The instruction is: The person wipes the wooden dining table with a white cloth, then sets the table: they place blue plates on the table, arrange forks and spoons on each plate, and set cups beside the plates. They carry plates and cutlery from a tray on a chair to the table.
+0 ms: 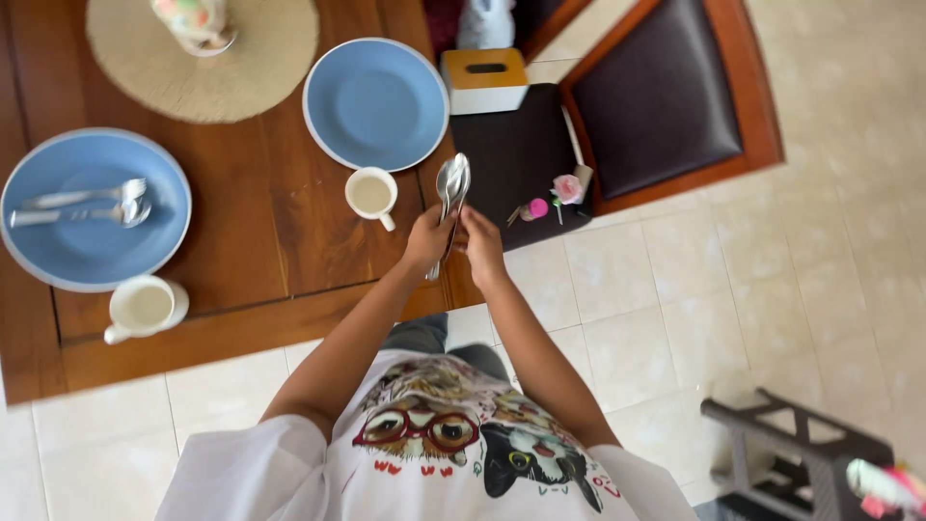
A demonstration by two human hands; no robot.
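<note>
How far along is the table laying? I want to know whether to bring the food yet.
One blue plate already carries a fork and spoon, with a mug beside it. The left hand and right hand hold the cutlery. The second plate is bare beside its mug.

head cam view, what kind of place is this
Most likely a home dining area. A wooden table is laid with blue plates, cups and a woven placemat, a cushioned wooden chair stands beside it on a tiled floor, and both hands, left hand and right hand, hold cutlery.
</note>
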